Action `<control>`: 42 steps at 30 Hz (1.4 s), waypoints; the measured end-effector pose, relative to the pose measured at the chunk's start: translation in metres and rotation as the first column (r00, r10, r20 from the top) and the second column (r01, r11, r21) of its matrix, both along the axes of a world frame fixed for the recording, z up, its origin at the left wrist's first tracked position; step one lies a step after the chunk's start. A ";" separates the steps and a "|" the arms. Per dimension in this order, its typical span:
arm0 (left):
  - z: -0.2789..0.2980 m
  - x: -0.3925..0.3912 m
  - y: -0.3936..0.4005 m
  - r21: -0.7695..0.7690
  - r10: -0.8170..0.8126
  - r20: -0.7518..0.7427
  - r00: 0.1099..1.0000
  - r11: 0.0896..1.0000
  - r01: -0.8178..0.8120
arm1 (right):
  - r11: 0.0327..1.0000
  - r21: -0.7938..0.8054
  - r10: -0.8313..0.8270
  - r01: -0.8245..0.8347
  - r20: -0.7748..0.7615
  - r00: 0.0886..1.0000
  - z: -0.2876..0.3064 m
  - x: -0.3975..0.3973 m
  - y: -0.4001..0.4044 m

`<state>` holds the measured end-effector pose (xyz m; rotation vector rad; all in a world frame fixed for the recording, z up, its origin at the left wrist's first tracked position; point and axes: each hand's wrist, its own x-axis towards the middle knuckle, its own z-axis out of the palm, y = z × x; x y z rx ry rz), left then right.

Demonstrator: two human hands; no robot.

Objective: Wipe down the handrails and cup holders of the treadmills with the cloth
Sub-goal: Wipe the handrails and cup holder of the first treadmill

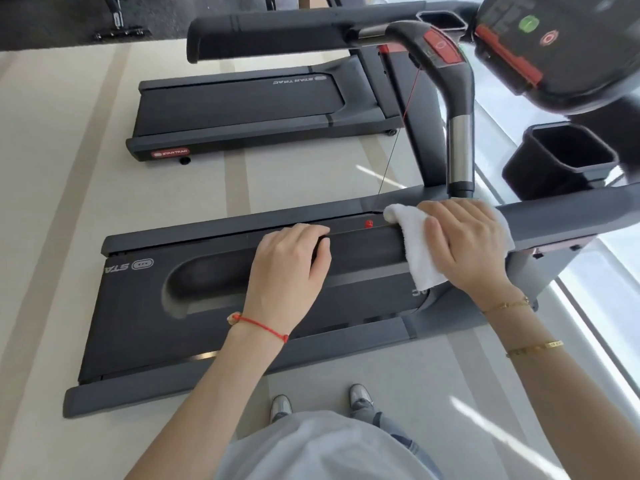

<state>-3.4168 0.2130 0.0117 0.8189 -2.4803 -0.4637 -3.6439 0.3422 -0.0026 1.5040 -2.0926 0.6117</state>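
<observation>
The white cloth (420, 251) is laid over the near handrail (374, 242) of the treadmill (138, 323), close to where the rail joins the upright post. It is pressed down by the right hand (464, 240), whose fingers are spread flat on top of it. Nothing is gripped by that hand; the cloth is only pushed against the rail. The rail is held by the left hand (294, 258), just beside the cloth, with the fingers curled over the top.

The cloth looks soft, light and floppy, so it can be folded round the rail and slid along easily. It is likely best held in the middle, with the palm on top, so that it does not bunch up or slip off. The rail looks hard, smooth and fixed in place.

A black cup holder (564, 157) is seen past the rail, near the console (554, 46). A second treadmill (242, 109) is set on the pale striped floor (62, 168) further off. Bright light is let in along the right side.
</observation>
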 end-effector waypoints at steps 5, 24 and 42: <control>-0.006 -0.029 0.019 -0.085 0.124 0.023 0.992 0.989 -0.122 | 0.992 0.126 0.029 -0.029 -0.001 1.000 0.006 0.006 -0.017; -0.015 -0.036 0.023 -0.261 0.283 0.069 0.957 0.931 -0.256 | 0.961 0.154 0.241 -0.228 -0.067 0.968 0.001 0.003 -0.018; -0.016 0.065 -0.008 -0.175 0.400 -0.014 0.917 0.901 -0.396 | 0.876 0.373 0.371 -0.305 -0.120 0.921 0.022 0.129 -0.103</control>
